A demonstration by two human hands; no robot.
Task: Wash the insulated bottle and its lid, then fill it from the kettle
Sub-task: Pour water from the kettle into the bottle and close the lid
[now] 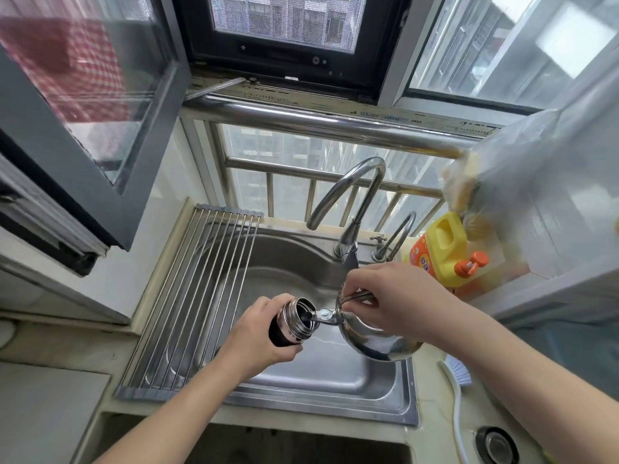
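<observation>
My left hand (259,331) grips the dark insulated bottle (294,321) around its body, holding it tilted over the steel sink (321,376) with its open steel mouth facing right. My right hand (398,298) grips the wire handle of the shiny steel kettle (375,336), which is tipped to the left. The kettle's spout (323,315) reaches into the bottle's mouth. The bottle's lid is not in view.
A roll-up steel drying rack (197,296) covers the sink's left part. The tall faucet (348,202) and a smaller tap (397,236) stand behind. A yellow detergent jug (442,249) sits at the right, a brush (457,370) lies on the right counter.
</observation>
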